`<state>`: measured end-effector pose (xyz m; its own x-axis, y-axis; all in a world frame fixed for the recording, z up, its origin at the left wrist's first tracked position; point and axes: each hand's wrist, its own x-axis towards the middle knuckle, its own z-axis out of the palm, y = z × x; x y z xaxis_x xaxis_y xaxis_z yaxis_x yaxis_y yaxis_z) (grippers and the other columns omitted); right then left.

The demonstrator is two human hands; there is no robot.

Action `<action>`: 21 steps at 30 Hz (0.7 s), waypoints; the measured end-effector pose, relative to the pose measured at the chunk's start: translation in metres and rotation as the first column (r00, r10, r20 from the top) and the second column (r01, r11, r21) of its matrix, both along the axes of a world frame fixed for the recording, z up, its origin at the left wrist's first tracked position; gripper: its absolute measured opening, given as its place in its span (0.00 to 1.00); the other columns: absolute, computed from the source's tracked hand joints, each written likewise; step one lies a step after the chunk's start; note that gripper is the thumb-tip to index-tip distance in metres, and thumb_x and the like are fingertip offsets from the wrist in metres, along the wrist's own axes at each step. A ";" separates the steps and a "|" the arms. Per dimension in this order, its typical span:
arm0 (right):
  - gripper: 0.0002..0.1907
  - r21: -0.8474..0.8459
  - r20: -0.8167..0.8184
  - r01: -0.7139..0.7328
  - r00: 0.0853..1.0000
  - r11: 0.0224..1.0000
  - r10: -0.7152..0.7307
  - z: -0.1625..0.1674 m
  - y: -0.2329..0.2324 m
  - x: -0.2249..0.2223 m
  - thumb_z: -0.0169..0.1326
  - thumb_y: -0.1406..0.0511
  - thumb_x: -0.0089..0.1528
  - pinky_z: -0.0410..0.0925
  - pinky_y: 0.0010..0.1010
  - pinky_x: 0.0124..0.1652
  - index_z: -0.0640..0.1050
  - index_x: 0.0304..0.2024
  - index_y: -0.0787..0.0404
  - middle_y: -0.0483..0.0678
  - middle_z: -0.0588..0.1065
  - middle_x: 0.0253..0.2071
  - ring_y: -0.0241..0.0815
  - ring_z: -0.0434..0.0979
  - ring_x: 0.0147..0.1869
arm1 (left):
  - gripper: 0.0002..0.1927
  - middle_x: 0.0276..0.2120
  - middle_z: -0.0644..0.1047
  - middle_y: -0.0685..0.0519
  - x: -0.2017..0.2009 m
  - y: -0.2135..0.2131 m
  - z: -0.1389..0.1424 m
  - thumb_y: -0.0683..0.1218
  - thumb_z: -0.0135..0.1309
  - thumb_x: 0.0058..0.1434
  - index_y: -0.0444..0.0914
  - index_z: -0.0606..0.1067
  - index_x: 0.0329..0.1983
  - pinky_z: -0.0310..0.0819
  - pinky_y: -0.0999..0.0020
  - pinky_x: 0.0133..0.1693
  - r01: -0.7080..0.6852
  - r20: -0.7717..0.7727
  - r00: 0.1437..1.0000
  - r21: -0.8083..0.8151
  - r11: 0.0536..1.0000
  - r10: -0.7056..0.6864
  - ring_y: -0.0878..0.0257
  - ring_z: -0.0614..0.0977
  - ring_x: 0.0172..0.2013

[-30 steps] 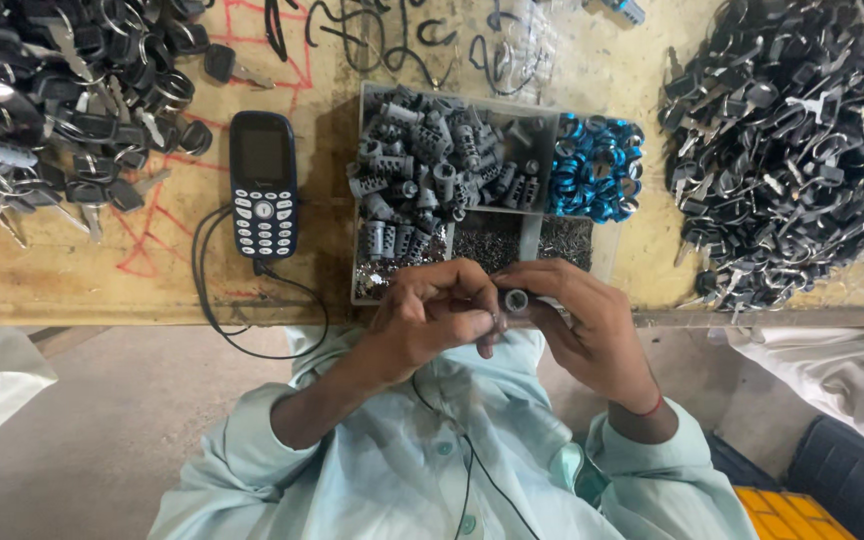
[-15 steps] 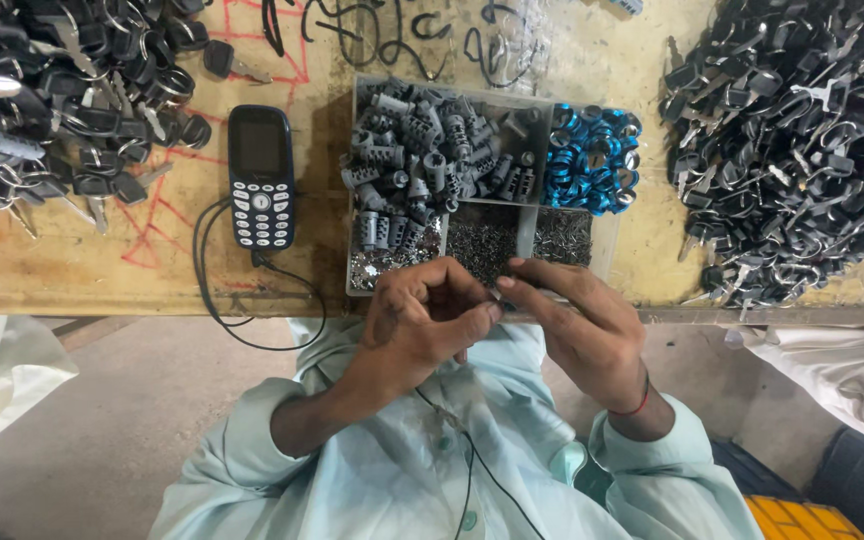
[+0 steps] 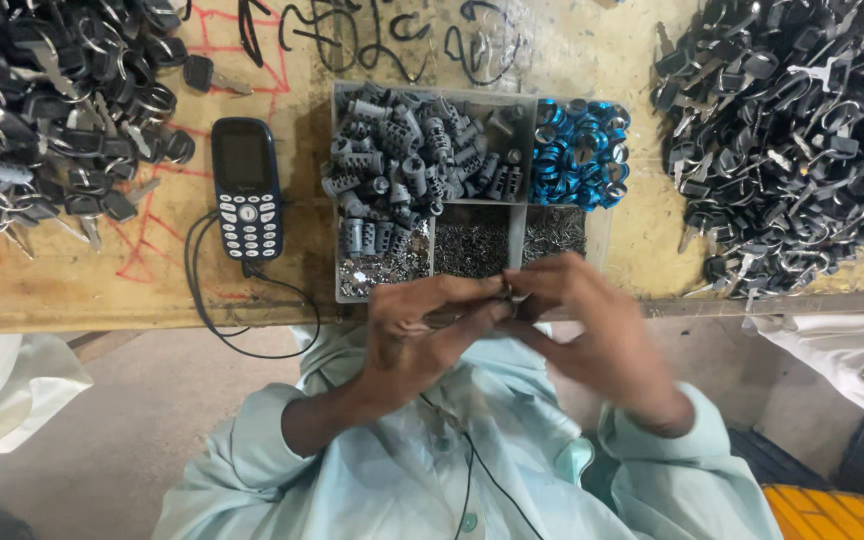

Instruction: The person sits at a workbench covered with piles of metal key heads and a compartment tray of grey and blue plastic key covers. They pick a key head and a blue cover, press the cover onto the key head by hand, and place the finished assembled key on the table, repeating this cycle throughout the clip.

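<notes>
Head view, nearest me: my left hand [image 3: 422, 325] and right hand [image 3: 592, 320] meet over my lap at the bench edge, fingertips pinched together on a small metal part [image 3: 514, 293]; it is too small and blurred to identify. Just beyond sits a divided tray [image 3: 522, 225] with grey cylinders [image 3: 407, 165], blue rings [image 3: 577, 150] and tiny metal bits. Left of the tray lies a dark keypad phone [image 3: 247, 190] with its cable. Farther out, heaps of dark keys [image 3: 792, 140] flank both sides.
</notes>
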<state>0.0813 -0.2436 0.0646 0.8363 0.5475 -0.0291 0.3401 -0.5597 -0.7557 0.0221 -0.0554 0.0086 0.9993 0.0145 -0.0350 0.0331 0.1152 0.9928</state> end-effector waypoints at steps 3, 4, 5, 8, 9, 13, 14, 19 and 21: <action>0.16 -0.157 0.154 0.061 0.987 0.986 -0.037 0.005 -0.016 0.030 0.62 0.78 0.58 0.75 0.27 0.39 0.81 0.47 0.59 0.47 0.78 0.49 0.39 0.83 0.43 | 0.10 0.42 0.84 0.46 0.011 0.013 -0.007 0.36 0.64 0.62 0.34 0.80 0.47 0.84 0.68 0.44 0.053 0.258 0.962 0.145 0.988 -0.090 0.59 0.88 0.41; 0.15 -0.216 0.276 0.111 0.960 0.970 -0.048 0.002 -0.017 0.039 0.64 0.77 0.59 0.73 0.30 0.37 0.82 0.47 0.60 0.49 0.76 0.46 0.42 0.81 0.41 | 0.10 0.43 0.84 0.46 0.015 0.016 -0.010 0.35 0.64 0.62 0.34 0.80 0.46 0.85 0.68 0.44 0.053 0.284 0.954 0.163 0.985 -0.099 0.58 0.88 0.42; 0.14 -0.269 0.393 0.167 0.918 0.949 -0.050 -0.003 -0.016 0.049 0.66 0.77 0.60 0.71 0.33 0.35 0.82 0.46 0.61 0.51 0.75 0.42 0.44 0.79 0.38 | 0.09 0.43 0.84 0.47 0.019 0.018 -0.012 0.35 0.63 0.62 0.35 0.80 0.46 0.85 0.68 0.44 0.056 0.308 0.945 0.179 0.982 -0.110 0.58 0.88 0.43; 0.11 -0.322 0.485 0.249 0.872 0.913 -0.067 -0.014 -0.012 0.063 0.67 0.74 0.63 0.67 0.36 0.35 0.82 0.47 0.62 0.54 0.72 0.41 0.47 0.75 0.37 | 0.09 0.43 0.83 0.47 0.025 0.020 -0.016 0.33 0.63 0.61 0.34 0.79 0.44 0.84 0.66 0.46 0.079 0.372 0.916 0.197 0.977 -0.149 0.56 0.87 0.44; 0.10 -0.328 0.469 0.254 0.880 0.910 -0.076 -0.016 -0.012 0.064 0.66 0.74 0.65 0.66 0.35 0.36 0.82 0.47 0.63 0.54 0.72 0.42 0.47 0.75 0.38 | 0.09 0.43 0.83 0.48 0.025 0.021 -0.017 0.33 0.62 0.61 0.34 0.79 0.43 0.84 0.66 0.46 0.087 0.385 0.909 0.197 0.976 -0.159 0.56 0.87 0.45; 0.06 0.042 0.020 0.268 0.963 0.963 -0.269 -0.017 -0.026 0.057 0.58 0.74 0.70 0.69 0.28 0.39 0.77 0.50 0.67 0.51 0.76 0.45 0.39 0.77 0.40 | 0.09 0.45 0.82 0.48 0.026 0.024 -0.020 0.31 0.61 0.61 0.35 0.77 0.42 0.83 0.65 0.48 0.142 0.371 0.906 0.191 0.971 -0.206 0.56 0.87 0.47; 0.06 0.167 -0.230 0.334 0.928 0.928 -0.293 -0.016 -0.031 0.053 0.55 0.73 0.71 0.70 0.27 0.40 0.76 0.51 0.66 0.50 0.77 0.42 0.37 0.78 0.40 | 0.10 0.46 0.82 0.48 0.026 0.024 -0.021 0.31 0.60 0.60 0.35 0.77 0.43 0.83 0.65 0.48 0.158 0.371 0.902 0.192 0.969 -0.221 0.55 0.87 0.47; 0.12 0.285 -0.674 0.406 0.729 0.869 -0.120 -0.018 -0.037 0.023 0.53 0.76 0.67 0.74 0.27 0.38 0.75 0.53 0.69 0.50 0.78 0.38 0.36 0.80 0.38 | 0.16 0.51 0.79 0.45 0.023 0.024 -0.017 0.32 0.58 0.57 0.34 0.77 0.49 0.81 0.60 0.52 0.125 0.435 0.853 0.367 0.922 -0.289 0.51 0.83 0.52; 0.15 0.304 -0.703 0.327 0.711 0.895 -0.021 -0.018 -0.036 0.012 0.54 0.78 0.65 0.76 0.28 0.41 0.77 0.54 0.70 0.50 0.78 0.39 0.36 0.81 0.40 | 0.17 0.53 0.78 0.44 0.021 0.026 -0.012 0.34 0.59 0.56 0.34 0.76 0.49 0.81 0.59 0.53 0.109 0.454 0.819 0.479 0.871 -0.352 0.49 0.82 0.55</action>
